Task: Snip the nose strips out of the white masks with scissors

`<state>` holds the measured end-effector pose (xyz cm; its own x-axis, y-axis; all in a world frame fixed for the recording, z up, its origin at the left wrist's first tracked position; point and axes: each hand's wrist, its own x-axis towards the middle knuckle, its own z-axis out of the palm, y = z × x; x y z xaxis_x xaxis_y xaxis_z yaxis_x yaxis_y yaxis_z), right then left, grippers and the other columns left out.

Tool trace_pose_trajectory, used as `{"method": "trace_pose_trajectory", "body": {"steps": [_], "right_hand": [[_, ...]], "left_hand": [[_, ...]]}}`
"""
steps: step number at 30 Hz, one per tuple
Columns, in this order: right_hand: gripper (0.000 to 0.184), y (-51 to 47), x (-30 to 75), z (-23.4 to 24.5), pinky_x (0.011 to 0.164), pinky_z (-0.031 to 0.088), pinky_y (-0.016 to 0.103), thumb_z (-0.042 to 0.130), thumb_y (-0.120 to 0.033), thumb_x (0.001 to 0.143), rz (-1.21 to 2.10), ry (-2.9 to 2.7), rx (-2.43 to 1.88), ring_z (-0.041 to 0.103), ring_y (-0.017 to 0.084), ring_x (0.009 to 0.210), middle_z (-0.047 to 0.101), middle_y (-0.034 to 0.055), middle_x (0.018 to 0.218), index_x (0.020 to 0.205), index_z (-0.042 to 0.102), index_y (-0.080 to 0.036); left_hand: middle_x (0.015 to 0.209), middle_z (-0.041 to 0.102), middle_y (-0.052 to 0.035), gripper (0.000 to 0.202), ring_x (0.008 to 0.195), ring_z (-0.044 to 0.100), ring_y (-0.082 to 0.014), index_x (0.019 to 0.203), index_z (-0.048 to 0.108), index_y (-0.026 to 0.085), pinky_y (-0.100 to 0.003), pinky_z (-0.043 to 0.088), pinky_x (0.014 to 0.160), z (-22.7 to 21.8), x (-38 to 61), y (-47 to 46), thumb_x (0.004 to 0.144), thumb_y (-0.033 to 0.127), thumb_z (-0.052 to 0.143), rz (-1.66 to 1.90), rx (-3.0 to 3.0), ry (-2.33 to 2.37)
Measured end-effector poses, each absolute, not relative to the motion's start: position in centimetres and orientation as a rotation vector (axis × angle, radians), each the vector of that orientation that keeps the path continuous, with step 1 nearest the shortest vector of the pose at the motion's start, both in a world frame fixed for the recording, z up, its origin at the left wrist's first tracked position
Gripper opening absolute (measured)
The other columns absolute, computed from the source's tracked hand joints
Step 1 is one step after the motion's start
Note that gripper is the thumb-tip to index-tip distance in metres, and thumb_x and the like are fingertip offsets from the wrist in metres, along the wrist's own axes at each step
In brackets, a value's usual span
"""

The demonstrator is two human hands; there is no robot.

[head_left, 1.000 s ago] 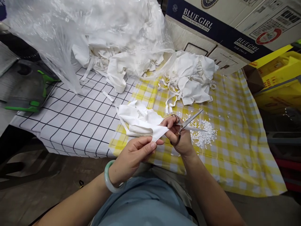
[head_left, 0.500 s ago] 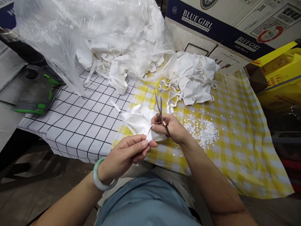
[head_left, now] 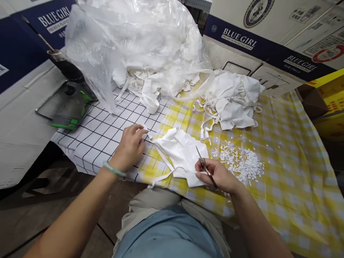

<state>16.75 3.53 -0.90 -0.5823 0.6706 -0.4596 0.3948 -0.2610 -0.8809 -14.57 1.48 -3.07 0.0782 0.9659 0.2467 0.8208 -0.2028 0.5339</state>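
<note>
A white fabric piece (head_left: 182, 152) with long straps lies flat on the yellow checked cloth (head_left: 282, 172) at the table's near edge. My right hand (head_left: 217, 175) rests on its right side, closed around a pair of scissors (head_left: 202, 161) whose blades are together and point up and left. My left hand (head_left: 130, 147), a green bangle on its wrist, sits on the black-grid white cloth (head_left: 107, 132). Its fingers pinch the end of a white strap (head_left: 146, 129) from the fabric piece.
A clear plastic bag (head_left: 134, 46) full of white fabric stands at the back. Another white fabric heap (head_left: 233, 98) lies to its right, and small white clippings (head_left: 242, 163) are scattered near my right hand. A green-and-grey drill (head_left: 70, 107) lies left. Cardboard boxes (head_left: 268, 43) stand behind.
Both hands lowered the fabric piece onto the table. My left hand let go of its corner and moved left to a strap end. The scissors dropped from upright to low.
</note>
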Motion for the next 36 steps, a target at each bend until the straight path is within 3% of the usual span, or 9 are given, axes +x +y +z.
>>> {"method": "trace_pose_trajectory", "body": {"steps": [4,8,11,17,21,24,27,32,36], "right_hand": [[0.031,3.2,17.0,-1.2,0.052,0.027,0.022,0.076,-0.040,0.072,1.840,-1.678,-1.391,0.035,0.008,0.057,0.043,-0.0055,0.064,0.075,0.054,-0.018],[0.028,3.1,17.4,-0.5,0.050,0.027,0.023,0.073,-0.039,0.074,1.748,-1.694,-1.352,0.033,0.008,0.054,0.041,-0.0060,0.062,0.072,0.053,-0.019],[0.020,2.3,18.2,0.1,0.054,0.032,0.024,0.069,-0.031,0.076,1.739,-1.858,-1.276,0.041,0.010,0.058,0.048,-0.0032,0.064,0.070,0.055,-0.018],[0.011,0.2,19.2,-0.6,0.055,0.034,0.023,0.066,-0.024,0.077,1.783,-1.924,-1.336,0.043,0.010,0.060,0.052,-0.0020,0.068,0.075,0.057,-0.018],[0.012,0.1,19.4,-0.9,0.062,0.041,0.024,0.067,-0.026,0.078,1.751,-1.911,-1.300,0.051,0.013,0.066,0.057,0.0000,0.072,0.077,0.059,-0.018],[0.014,0.3,19.2,-0.4,0.078,0.047,0.030,0.066,-0.030,0.083,1.681,-1.922,-1.183,0.062,0.019,0.086,0.066,0.0052,0.091,0.092,0.065,-0.019],[0.021,0.1,17.9,-0.3,0.093,0.046,0.035,0.067,-0.033,0.085,1.521,-1.856,-1.178,0.063,0.022,0.101,0.068,0.0066,0.104,0.102,0.065,-0.022],[0.020,-1.7,13.4,-2.4,0.083,0.050,0.032,0.076,-0.025,0.078,1.416,-1.941,-1.157,0.063,0.021,0.092,0.067,0.0038,0.095,0.091,0.062,-0.023],[0.022,-3.1,10.9,-4.2,0.085,0.047,0.033,0.066,-0.007,0.073,1.195,-2.006,-1.078,0.060,0.021,0.098,0.067,0.0050,0.100,0.083,0.054,-0.023]], "left_hand": [[0.132,0.055,-0.0152,0.033,0.128,0.045,-0.0330,0.110,0.064,0.018,-0.053,0.038,0.109,-3.9,-15.1,3.4,0.078,0.014,0.056,0.610,2.290,1.592],[0.097,0.065,-0.0130,0.010,0.095,0.058,-0.0289,0.087,0.064,0.016,-0.046,0.049,0.088,-3.9,-14.6,3.0,0.085,0.021,0.055,0.494,2.327,1.560],[0.076,0.063,-0.0071,0.015,0.074,0.058,-0.0241,0.081,0.061,0.018,-0.038,0.049,0.072,-4.0,-16.1,2.0,0.091,0.024,0.051,0.447,2.312,1.575],[0.110,0.061,-0.0164,0.029,0.104,0.055,-0.0315,0.116,0.056,0.015,-0.048,0.041,0.092,-3.0,-14.8,-2.2,0.088,0.013,0.047,0.672,2.349,1.823],[0.102,0.060,-0.0123,0.014,0.095,0.051,-0.0275,0.101,0.058,0.015,-0.044,0.042,0.087,-3.0,-10.5,-4.0,0.089,0.018,0.052,0.492,2.413,1.407],[0.089,0.059,-0.0084,0.011,0.084,0.049,-0.0233,0.086,0.056,0.016,-0.040,0.040,0.081,-3.4,-9.7,-4.0,0.092,0.016,0.047,0.379,2.392,1.309],[0.091,0.058,-0.0083,0.009,0.085,0.049,-0.0224,0.087,0.055,0.016,-0.038,0.040,0.081,-3.4,-10.1,-4.0,0.091,0.015,0.048,0.396,2.354,1.262],[0.087,0.058,-0.0062,0.001,0.082,0.050,-0.0223,0.087,0.053,0.018,-0.038,0.037,0.076,-3.1,-9.8,-5.2,0.087,0.017,0.054,0.430,2.343,1.272],[0.081,0.055,-0.0039,0.013,0.077,0.049,-0.0188,0.081,0.048,0.019,-0.034,0.039,0.072,-2.7,-9.0,-6.3,0.088,0.008,0.046,0.741,2.128,1.303]]}}
